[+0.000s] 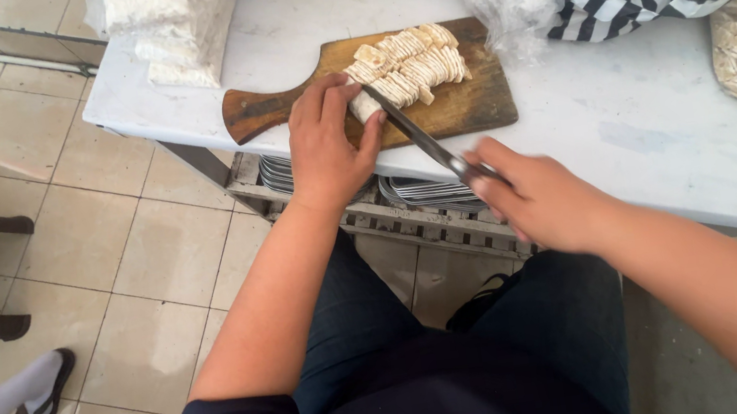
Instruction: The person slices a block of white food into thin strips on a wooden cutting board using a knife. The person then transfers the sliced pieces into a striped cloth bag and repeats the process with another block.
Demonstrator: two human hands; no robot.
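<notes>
Pale strips of sliced food (pixel 406 65) lie on my wooden cutting board (pixel 469 104) at the table (pixel 645 120) edge. My left hand (pixel 328 141) presses its fingers on the near end to steady it, while my right hand (pixel 535 198), closed round the handle, draws the knife (pixel 416 133) through.

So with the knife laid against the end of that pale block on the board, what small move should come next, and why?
Probably a straight press down through the block. The right hand holds the knife with its blade at the near end of the pale sliced block, the left hand steadies that end on the wooden cutting board, and the rest is already in slices.
</notes>
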